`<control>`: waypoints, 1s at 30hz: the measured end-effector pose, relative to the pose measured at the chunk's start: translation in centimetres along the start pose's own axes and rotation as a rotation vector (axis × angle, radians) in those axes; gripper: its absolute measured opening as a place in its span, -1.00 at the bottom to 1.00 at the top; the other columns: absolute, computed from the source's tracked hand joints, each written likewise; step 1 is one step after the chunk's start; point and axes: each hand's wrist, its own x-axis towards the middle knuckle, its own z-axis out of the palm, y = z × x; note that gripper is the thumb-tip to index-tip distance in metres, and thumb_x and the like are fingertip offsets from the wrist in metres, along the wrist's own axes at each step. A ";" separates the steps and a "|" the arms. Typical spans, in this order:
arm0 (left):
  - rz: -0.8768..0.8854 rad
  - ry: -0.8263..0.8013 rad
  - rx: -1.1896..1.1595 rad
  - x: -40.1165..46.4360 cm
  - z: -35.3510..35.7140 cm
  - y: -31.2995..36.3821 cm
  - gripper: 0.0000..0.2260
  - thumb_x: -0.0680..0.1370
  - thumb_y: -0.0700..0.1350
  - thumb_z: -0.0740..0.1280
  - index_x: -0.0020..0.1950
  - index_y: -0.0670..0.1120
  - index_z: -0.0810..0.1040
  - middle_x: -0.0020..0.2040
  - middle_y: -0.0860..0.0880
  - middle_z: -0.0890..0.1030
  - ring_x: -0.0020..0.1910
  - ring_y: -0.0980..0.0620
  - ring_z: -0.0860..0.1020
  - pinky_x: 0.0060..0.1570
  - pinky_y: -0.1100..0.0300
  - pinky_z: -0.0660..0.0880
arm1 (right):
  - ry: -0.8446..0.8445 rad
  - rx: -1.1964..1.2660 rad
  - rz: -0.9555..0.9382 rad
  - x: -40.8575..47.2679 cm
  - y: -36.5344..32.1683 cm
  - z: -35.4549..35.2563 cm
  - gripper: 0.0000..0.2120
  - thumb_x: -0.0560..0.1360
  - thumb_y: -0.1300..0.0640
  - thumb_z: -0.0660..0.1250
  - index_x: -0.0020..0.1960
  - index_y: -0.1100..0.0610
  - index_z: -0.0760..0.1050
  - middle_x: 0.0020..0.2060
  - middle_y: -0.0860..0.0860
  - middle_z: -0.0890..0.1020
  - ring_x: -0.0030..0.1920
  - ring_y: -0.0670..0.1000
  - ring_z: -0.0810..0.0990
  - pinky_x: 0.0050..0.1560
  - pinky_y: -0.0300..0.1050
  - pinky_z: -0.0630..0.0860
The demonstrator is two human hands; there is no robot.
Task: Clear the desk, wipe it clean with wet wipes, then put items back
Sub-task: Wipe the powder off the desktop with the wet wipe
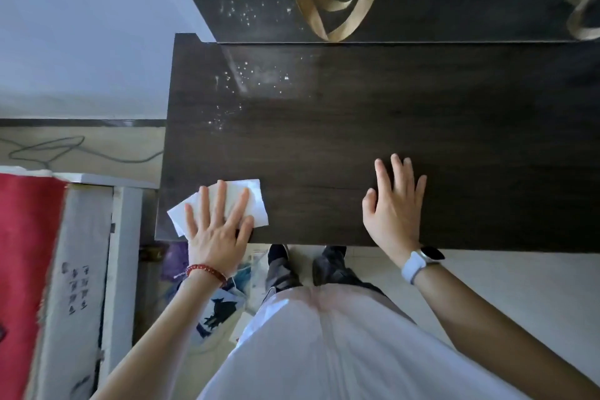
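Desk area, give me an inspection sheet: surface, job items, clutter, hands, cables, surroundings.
Surface: dark wood desk, white specks toward the back left.
Job's things: white wet wipe at the front left corner.
Clutter: nothing seen on the desk.
Hands: left hand presses flat on the wipe; right hand rests open on the desk.
Cables: grey cable on the floor, left.
Surroundings: red cloth, papers on the floor.

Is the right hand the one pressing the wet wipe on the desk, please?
No, the left hand presses the wet wipe flat; the right hand rests bare on the desk.
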 end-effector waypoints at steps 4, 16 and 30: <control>0.337 0.032 0.106 -1.1 1.5 5.9 -0.54 0.55 0.17 -0.24 0.44 0.17 0.03 0.51 -0.11 0.11 0.45 -0.20 -0.10 0.35 -0.32 -0.08 | 0.009 0.010 -0.020 -0.2 0.4 -0.2 -0.55 0.46 0.19 0.24 0.34 0.19 0.34 0.37 0.24 0.35 0.41 0.25 0.23 0.36 0.31 0.09; 0.366 0.062 0.089 5.9 -1.7 8.0 -0.47 0.46 0.23 -0.19 0.44 0.23 -0.09 0.53 0.01 -0.05 0.50 -0.11 -0.14 0.42 -0.17 -0.16 | 0.077 0.077 0.104 -1.0 4.2 -1.6 -0.61 0.38 0.35 0.34 0.20 0.21 0.48 0.27 0.22 0.47 0.34 0.25 0.34 0.32 0.35 0.16; 0.509 0.055 0.206 4.4 -1.1 4.3 -0.51 0.50 0.20 -0.06 0.43 0.24 -0.05 0.50 -0.03 0.16 0.45 -0.11 -0.07 0.41 -0.20 -0.13 | -0.007 0.110 -0.045 3.4 -3.1 0.0 -0.57 0.41 0.30 0.29 0.29 0.18 0.42 0.33 0.23 0.40 0.38 0.25 0.28 0.32 0.40 0.06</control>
